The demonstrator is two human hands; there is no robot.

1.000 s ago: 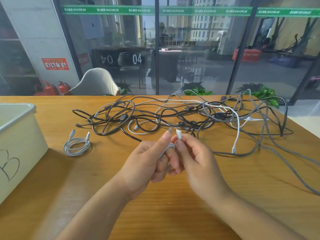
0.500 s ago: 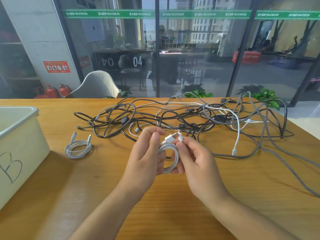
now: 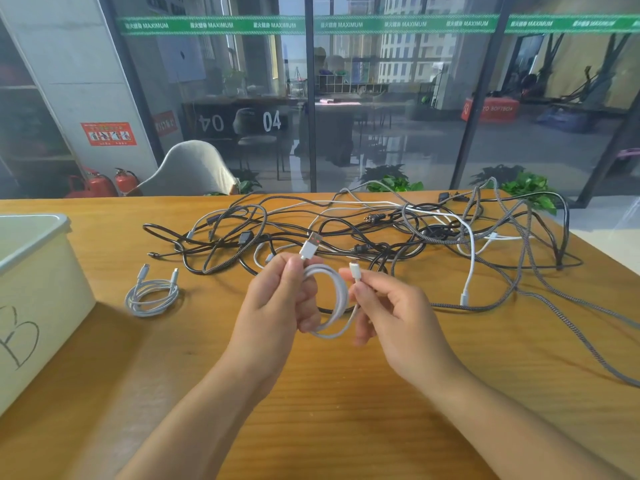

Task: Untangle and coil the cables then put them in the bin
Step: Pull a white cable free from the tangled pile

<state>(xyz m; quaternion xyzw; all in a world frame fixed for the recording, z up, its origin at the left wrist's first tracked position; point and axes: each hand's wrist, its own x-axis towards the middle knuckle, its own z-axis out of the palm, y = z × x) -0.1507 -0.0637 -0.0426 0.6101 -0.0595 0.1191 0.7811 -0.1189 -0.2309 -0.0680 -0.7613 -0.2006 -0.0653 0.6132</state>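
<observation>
- Closest to me, both forearms reach in over the wooden table (image 3: pixel 346 410), hands raised just above it, near the middle.
- The white cable (image 3: pixel 337 299) is wound into a small loop of several turns, hanging between the two hands, clear of the tabletop.
- My left hand (image 3: pixel 277 306) has fingers curled around the loop's left side, thumb and forefinger pinching just under the USB-A plug (image 3: pixel 310 245), which sticks up and away, tilted right.
- My right hand (image 3: pixel 398 317) pinches the other end at the small white connector (image 3: pixel 354 271) between thumb and forefinger; remaining fingers curl loosely.
- Against half a second ago, the hands have drawn apart, the loop has opened wider, and the USB-A plug now stands clear above the fingers.
- Off to the left lies a coiled grey cable (image 3: pixel 152 297), flat on the wood, both plugs pointing away.
- Further left, the pale bin (image 3: pixel 38 289) sits at the table's edge, a hand-drawn "B" on its side.
- Beyond the hands sprawls the cable tangle (image 3: pixel 398 237): black, white and braided grey leads, across the far half.
</observation>
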